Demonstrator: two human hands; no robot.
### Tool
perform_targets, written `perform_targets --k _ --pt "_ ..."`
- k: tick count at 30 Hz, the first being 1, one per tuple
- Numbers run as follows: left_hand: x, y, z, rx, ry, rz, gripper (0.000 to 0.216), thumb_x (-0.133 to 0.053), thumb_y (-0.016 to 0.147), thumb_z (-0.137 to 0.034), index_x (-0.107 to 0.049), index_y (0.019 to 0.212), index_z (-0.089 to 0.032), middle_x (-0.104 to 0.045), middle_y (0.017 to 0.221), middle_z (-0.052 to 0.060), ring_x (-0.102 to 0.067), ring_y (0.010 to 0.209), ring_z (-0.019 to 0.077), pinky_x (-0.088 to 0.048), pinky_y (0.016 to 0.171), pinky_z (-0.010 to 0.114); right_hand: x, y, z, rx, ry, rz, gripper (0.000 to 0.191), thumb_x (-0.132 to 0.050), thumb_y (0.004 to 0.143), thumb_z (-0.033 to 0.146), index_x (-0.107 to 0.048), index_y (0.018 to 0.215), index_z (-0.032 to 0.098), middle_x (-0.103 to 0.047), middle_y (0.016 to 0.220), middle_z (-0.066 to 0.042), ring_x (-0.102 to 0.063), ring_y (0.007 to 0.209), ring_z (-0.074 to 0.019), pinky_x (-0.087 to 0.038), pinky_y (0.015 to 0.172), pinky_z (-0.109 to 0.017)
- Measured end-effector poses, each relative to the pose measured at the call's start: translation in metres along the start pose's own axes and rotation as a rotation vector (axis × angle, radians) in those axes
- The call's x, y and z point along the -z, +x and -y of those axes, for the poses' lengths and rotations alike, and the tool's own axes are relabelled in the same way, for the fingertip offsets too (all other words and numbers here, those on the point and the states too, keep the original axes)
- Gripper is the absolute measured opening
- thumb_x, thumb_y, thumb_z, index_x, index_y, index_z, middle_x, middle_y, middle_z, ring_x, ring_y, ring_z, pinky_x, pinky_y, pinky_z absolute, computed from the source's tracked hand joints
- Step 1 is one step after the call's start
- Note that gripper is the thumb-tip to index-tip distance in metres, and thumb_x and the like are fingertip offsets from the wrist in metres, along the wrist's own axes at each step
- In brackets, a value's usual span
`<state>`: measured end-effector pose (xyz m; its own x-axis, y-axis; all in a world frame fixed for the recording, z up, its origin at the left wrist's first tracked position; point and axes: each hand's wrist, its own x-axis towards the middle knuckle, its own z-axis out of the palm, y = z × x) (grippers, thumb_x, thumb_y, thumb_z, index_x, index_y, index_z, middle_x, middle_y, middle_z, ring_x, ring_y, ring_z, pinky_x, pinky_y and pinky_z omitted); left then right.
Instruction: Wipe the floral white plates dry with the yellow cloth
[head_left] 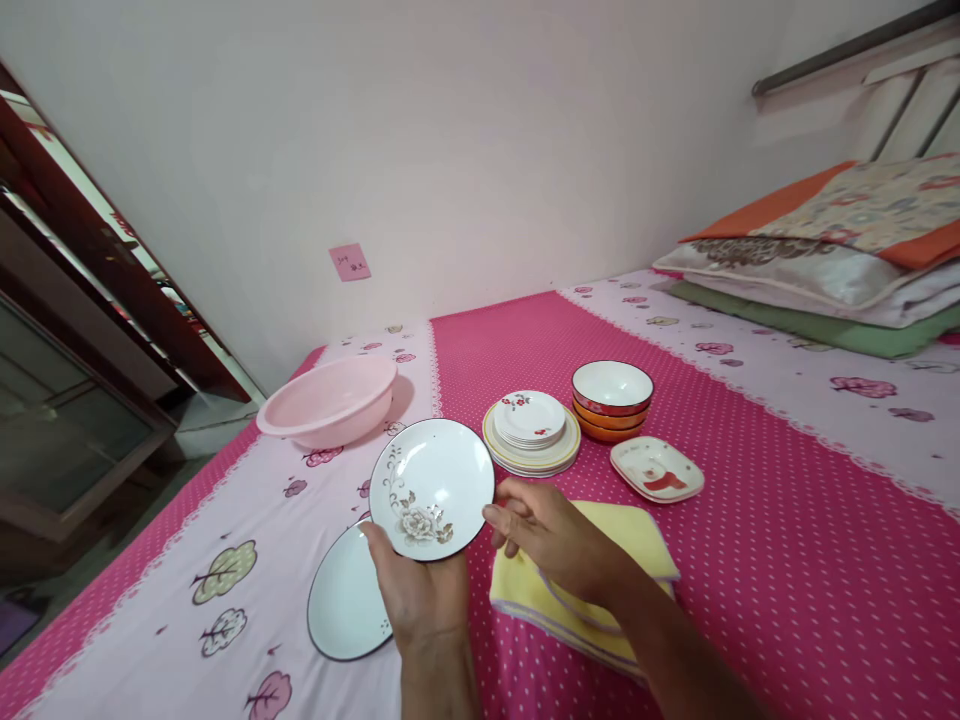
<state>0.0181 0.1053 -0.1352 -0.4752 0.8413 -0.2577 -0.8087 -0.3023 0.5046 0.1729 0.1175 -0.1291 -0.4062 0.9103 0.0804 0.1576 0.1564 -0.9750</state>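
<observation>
My left hand holds up a white plate with a dark rim and a grey-brown flower print. The palm is under the plate and the thumb lies at its left edge. At the plate's right rim, my right hand has its thumb and fingers closed on the edge. Below and to the left, a second dark-rimmed plate lies on the bedspread, partly covered by my left hand and the held plate. Folded yellow cloths lie under my right hand and forearm.
Beyond the held plate is a stack of small and larger plates. Stacked bowls and squarish dishes sit right of it. A pink basin stands left on the bedspread. Pillows are piled far right, against the wall.
</observation>
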Motion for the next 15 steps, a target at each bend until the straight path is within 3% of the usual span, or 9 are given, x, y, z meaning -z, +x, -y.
perform_targets --k 3,6,9,12,15 --pt "-0.006 -0.007 0.005 0.079 0.043 0.062 0.054 -0.037 0.106 -0.056 -0.069 0.137 -0.026 -0.073 0.135 0.011 -0.068 0.124 0.0261 -0.061 0.092 0.036 -0.006 0.009 -0.009 -0.064 0.162 -0.027 0.029 -0.054 0.095 0.047 -0.060 0.095 0.018 -0.071 0.070 -0.001 -0.070 0.060 -0.0177 -0.048 0.056 -0.026" --pt "-0.006 -0.010 0.013 0.156 0.133 0.159 0.047 -0.043 0.107 -0.047 -0.072 0.129 -0.017 -0.076 0.127 0.016 -0.072 0.117 0.0266 -0.062 0.090 0.036 0.002 0.016 -0.018 -0.144 0.253 -0.152 0.028 -0.054 0.090 0.047 -0.059 0.094 0.019 -0.070 0.060 0.000 -0.071 0.053 -0.0192 -0.044 0.049 -0.024" --pt "0.000 -0.009 0.023 0.239 0.438 0.279 0.032 -0.064 0.099 -0.033 -0.073 0.116 -0.008 -0.080 0.107 0.019 -0.078 0.097 0.0267 -0.062 0.071 0.029 0.021 0.018 -0.027 -0.168 0.222 -0.285 0.027 -0.058 0.085 0.048 -0.057 0.080 0.021 -0.067 0.051 -0.001 -0.067 0.047 -0.0193 -0.043 0.046 -0.025" --pt "0.007 -0.009 0.031 0.266 0.681 0.386 0.039 -0.076 0.087 -0.043 -0.073 0.096 -0.005 -0.078 0.078 0.017 -0.076 0.068 0.0246 -0.048 0.048 0.023 0.036 0.016 -0.033 -0.152 0.159 -0.334 0.032 -0.059 0.081 0.052 -0.057 0.071 0.022 -0.064 0.047 -0.001 -0.063 0.044 -0.0194 -0.042 0.046 -0.027" --pt "0.009 -0.012 0.036 0.281 0.670 0.431 0.049 -0.076 0.080 -0.057 -0.067 0.080 -0.009 -0.072 0.062 0.013 -0.070 0.053 0.0207 -0.042 0.045 0.023 0.041 0.016 -0.036 -0.128 0.107 -0.362 0.038 -0.058 0.082 0.057 -0.058 0.067 0.022 -0.063 0.046 -0.002 -0.061 0.044 -0.0191 -0.041 0.047 -0.028"
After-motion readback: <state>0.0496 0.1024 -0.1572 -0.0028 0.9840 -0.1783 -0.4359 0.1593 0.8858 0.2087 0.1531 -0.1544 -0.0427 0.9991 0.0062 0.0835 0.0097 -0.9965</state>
